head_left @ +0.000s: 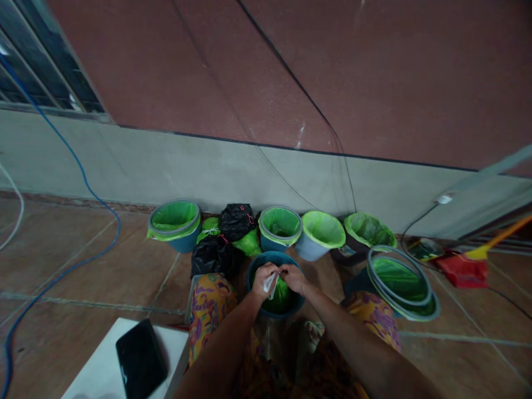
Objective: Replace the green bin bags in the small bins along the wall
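While the left hand [264,280] and right hand [293,277] pinch the green bag [281,296] in the blue bucket [276,255], hard tugs could rip it.

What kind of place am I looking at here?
Probably a tiled yard or porch beside a building: there's a red-and-pale painted wall, a barred window, and a blue hose or cable trailing over the floor tiles.
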Tool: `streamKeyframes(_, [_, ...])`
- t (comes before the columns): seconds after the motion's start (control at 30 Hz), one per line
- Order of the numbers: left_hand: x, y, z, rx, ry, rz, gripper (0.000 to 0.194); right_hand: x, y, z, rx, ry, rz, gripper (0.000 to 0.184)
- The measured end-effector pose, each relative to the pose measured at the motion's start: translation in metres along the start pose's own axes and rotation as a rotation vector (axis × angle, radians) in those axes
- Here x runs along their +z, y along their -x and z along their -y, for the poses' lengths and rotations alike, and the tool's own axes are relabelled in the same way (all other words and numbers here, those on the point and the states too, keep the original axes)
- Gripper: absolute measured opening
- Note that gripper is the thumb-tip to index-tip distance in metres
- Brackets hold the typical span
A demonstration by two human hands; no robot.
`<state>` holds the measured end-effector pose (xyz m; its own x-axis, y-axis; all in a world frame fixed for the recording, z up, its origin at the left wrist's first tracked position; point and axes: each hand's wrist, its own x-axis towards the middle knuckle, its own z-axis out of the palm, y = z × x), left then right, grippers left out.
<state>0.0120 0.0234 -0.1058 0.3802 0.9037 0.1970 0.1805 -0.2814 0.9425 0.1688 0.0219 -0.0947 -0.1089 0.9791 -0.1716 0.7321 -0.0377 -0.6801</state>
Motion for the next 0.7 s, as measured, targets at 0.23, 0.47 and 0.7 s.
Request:
streamKeyframes(0.23, [0.005,-0.002,0.011,0.068,-0.038,-0.005,0.026,-0.019,0.001,-0.009,0.043,-0.088,0.001,0.015])
streamKeyframes(0.47, [0.010,-0.002,0.015,0.018,-0.012,-0.014,0.024,-0.024,0.002,-0.007,0.124,-0.169,0.012,0.017])
streamKeyframes(0.7, [0.010,-0.001,0.023,0.022,-0.033,-0.086,0.011,-0.040,-0.006,0.006,0.022,-0.122,-0.026,0.018])
